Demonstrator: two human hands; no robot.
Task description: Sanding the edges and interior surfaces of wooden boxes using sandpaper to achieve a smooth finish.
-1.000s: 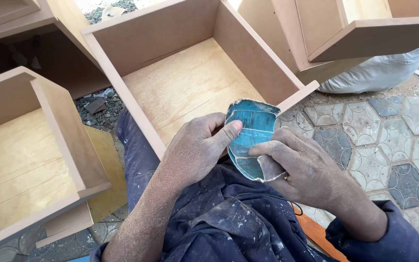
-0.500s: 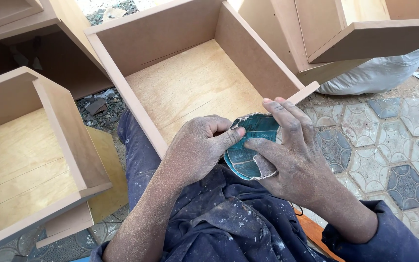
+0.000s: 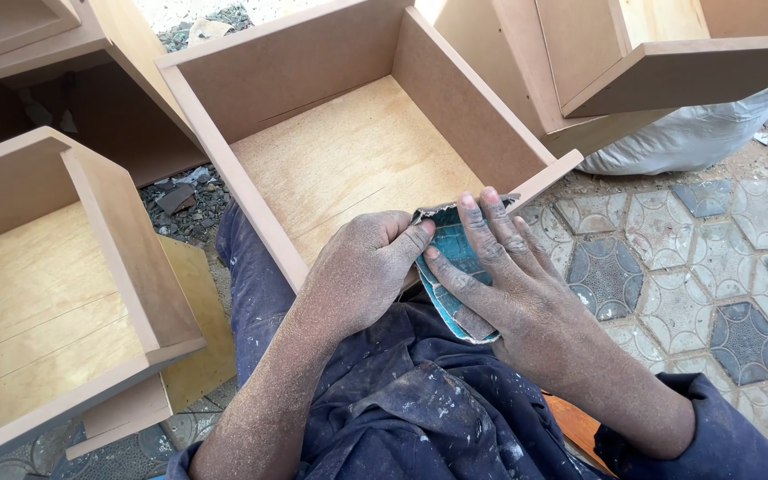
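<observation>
The person's dust-covered left hand [image 3: 362,271] is closed in a loose fist, its thumb and fingertips pinching the left edge of a folded sheet of blue-green sandpaper with a brown backing [image 3: 457,284]. The right hand [image 3: 513,284] lies flat and open over the same sheet, fingers spread and pointing far, pressing it down against the near edge of an open, shallow drawer box of brown fibreboard with a pale plywood bottom [image 3: 348,160]. The sandpaper sits between the two hands, at the near right corner of this box, just above the person's lap in paint-flecked dark blue work clothes [image 3: 402,400]. To the left stands a second open fibreboard drawer box with a pale wooden bottom [image 3: 37,293], tilted, its near corner beside the person's leg. At the far right, another fibreboard box [image 3: 660,62] rests over a white plastic sack [image 3: 686,133]. The ground to the right is grey hexagonal paving with a patterned surface [image 3: 713,276], and loose rubble [image 3: 180,200] lies between the two nearer boxes.
</observation>
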